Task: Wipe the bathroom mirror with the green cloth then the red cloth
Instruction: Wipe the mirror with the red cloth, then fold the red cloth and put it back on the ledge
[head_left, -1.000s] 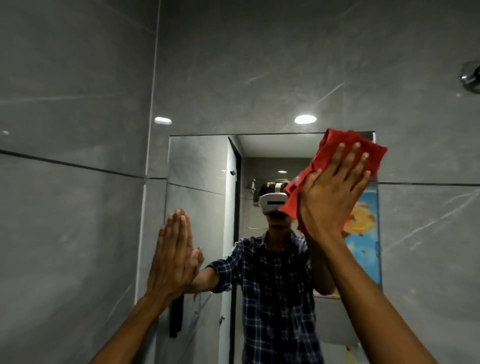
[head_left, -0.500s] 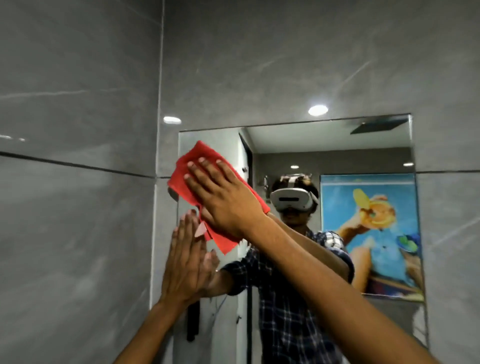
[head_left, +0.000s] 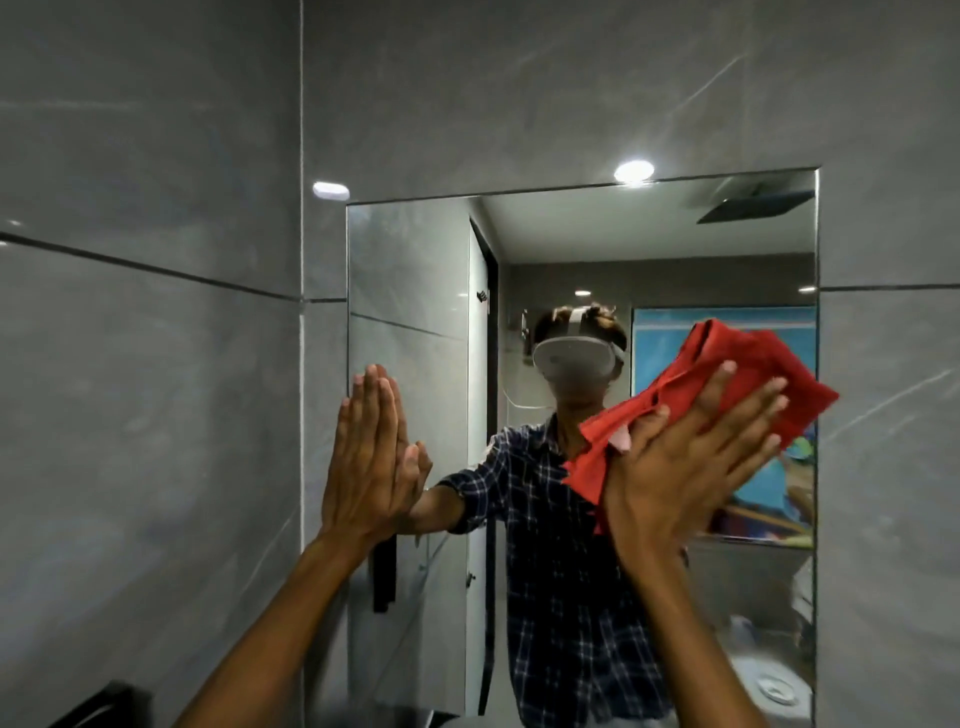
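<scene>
Head view: crumpled red fabric cloth (head_left: 727, 384) pinned against right edge of frameless rectangular wall mirror (head_left: 415, 270). Soft, light, bunches easily; best handled by pressing flat under whole palm. Long axis slanting lower-left to upper-right. Right hand (head_left: 685, 457) fingers (head_left: 748, 410) splayed, pressing cloth. Left hand (head_left: 369, 457) flat, empty, at mirror's left edge.

Left hand (head_left: 371, 457) flat, right hand (head_left: 691, 457) splayed, both raised

we pressed the red cloth (head_left: 737, 384) flat against the mirror (head_left: 415, 270) at its right side with our right hand (head_left: 691, 457); our left hand (head_left: 371, 457) lay flat at its left edge.
</scene>
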